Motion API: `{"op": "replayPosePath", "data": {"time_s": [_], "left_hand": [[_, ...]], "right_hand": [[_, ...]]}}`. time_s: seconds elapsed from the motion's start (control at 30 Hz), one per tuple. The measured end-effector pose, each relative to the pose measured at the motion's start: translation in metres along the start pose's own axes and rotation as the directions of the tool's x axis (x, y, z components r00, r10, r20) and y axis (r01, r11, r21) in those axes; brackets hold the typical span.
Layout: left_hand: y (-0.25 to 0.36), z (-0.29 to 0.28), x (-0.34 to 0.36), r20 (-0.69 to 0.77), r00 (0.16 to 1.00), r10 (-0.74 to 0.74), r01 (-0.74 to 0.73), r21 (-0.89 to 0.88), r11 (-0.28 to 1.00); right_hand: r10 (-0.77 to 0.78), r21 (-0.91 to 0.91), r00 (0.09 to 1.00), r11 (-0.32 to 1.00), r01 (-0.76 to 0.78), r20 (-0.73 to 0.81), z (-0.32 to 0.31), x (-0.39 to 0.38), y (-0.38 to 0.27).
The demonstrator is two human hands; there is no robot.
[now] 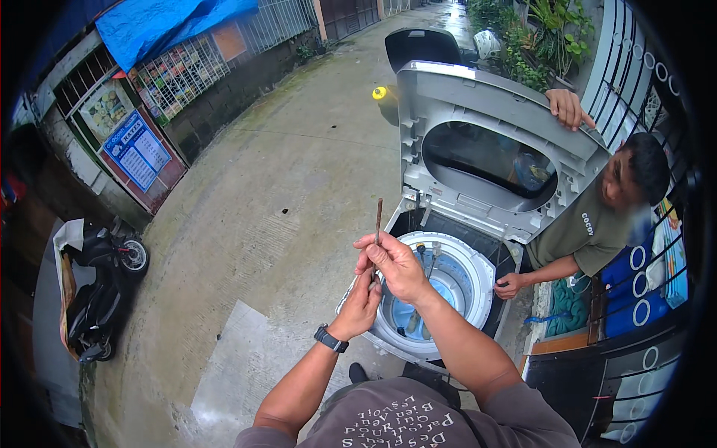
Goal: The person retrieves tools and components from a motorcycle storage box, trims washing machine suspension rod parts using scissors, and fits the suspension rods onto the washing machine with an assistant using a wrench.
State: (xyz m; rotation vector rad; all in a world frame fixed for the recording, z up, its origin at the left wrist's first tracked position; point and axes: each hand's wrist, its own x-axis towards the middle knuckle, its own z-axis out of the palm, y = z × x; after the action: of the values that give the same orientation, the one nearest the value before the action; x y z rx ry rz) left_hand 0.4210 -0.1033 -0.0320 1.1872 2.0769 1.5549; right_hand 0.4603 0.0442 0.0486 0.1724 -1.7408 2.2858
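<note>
A thin, rust-brown metal rod (379, 214) stands nearly upright before me. My right hand (399, 270) pinches it between thumb and fingers, the upper end sticking out above. Just below, my left hand (358, 308) is closed around its lower part, and the fingers hide that end. Behind and below my hands is an opened top-load washing machine, its round white tub ring (478, 272) exposed over a light blue drum (445, 291). The machine's grey top panel with lid (485, 97) is tilted up, and a co-worker's hand (567, 109) holds its upper edge.
The co-worker (590, 224) stands at the right, the other hand (509, 285) beside the tub. A barred gate (635, 67) rises behind. Parked on the left is a partly covered black motorcycle (101, 291). Concrete pavement (246, 201) stretches away, and a yellow-capped container (382, 95) stands beyond the panel.
</note>
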Motion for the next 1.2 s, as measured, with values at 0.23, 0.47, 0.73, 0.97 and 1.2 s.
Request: {"op": "replayPosePath", "data": {"time_s": [0.23,0.47,0.73,0.97,1.2], "left_hand": [[0.048,-0.009,0.017,-0.362,0.927,0.099,-0.138,-0.084,0.987],[0.030,-0.019,0.033,-0.421,0.907,-0.024,-0.183,-0.445,0.877],[0.117,-0.082,0.046,-0.572,0.762,0.304,-0.368,0.004,0.930],[0.175,-0.106,0.043,-0.506,0.677,0.534,-0.462,0.272,0.844],[0.172,-0.110,0.024,-0.402,0.825,0.398,-0.312,0.265,0.913]], "right_hand": [[-0.045,-0.071,0.997,0.996,0.050,0.062,0.016,0.003,-0.026],[-0.107,-0.554,0.989,0.832,0.035,-0.098,0.022,0.015,-0.033],[-0.146,-0.678,0.988,0.721,0.142,0.052,0.046,0.016,-0.049],[-0.250,-0.502,0.967,0.832,0.236,0.041,0.082,0.017,-0.080],[-0.239,-0.564,0.971,0.801,0.201,0.006,0.068,-0.015,-0.112]]}}
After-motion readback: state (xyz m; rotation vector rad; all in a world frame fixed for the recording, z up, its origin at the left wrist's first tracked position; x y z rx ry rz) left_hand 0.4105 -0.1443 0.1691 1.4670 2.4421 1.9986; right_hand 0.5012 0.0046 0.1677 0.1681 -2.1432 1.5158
